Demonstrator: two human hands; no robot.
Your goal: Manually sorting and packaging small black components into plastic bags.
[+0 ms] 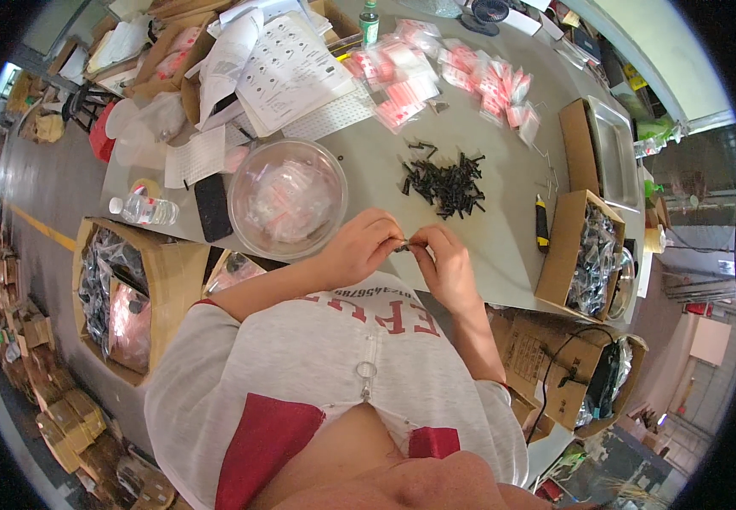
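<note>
Near the table's front edge, my left hand [370, 242] and my right hand [444, 265] meet with pinched fingers. Between the fingertips is a small dark piece [401, 248], mostly hidden by the fingers and too small to name. Just beyond my hands lies a loose pile of black screws [449, 185] on the grey table [504, 238]. Left of my left hand stands a clear round bowl [340, 200] with small plastic bags [290, 202] in it.
Red-and-white plastic packets [406, 72] lie at the back, beside printed sheets [287, 72]. A black phone [212, 208] and water bottle [144, 210] are left. At right are a yellow-and-black utility knife [541, 223], a box of bagged black parts [593, 259] and a metal tray [614, 153].
</note>
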